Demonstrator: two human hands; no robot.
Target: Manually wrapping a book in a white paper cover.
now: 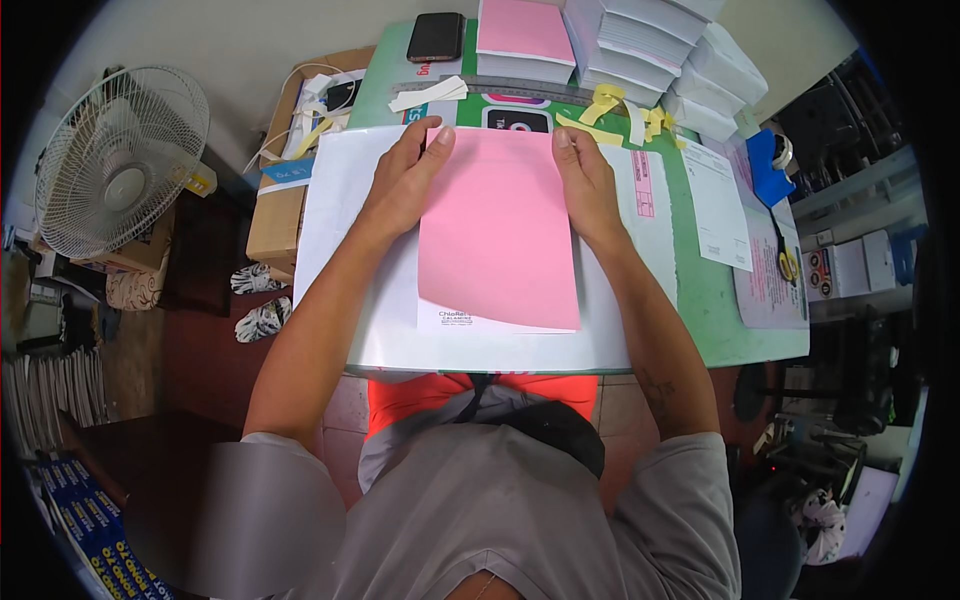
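A pink paper sheet [496, 225] lies over a printed white sheet [450, 321], whose bottom strip shows below the pink sheet's curved lower edge. My left hand [409, 176] grips the upper left side of these sheets, its thumb on the front near the top corner. On the opposite side my right hand [589, 180] holds the upper right edge, the thumb at the corner. Some fingers of both hands are hidden, and how many sheets they hold cannot be told. Beneath is a large white paper [360, 300] spread on the green table [742, 341].
Behind the hands lie a steel ruler [517, 86], white paper strips [431, 94], yellow strips [600, 105] and a phone [435, 37]. Pink-topped paper [525, 34] and white stacks [637, 52] stand at the back. Scissors [786, 259] rest right; a fan [124, 165] stands left.
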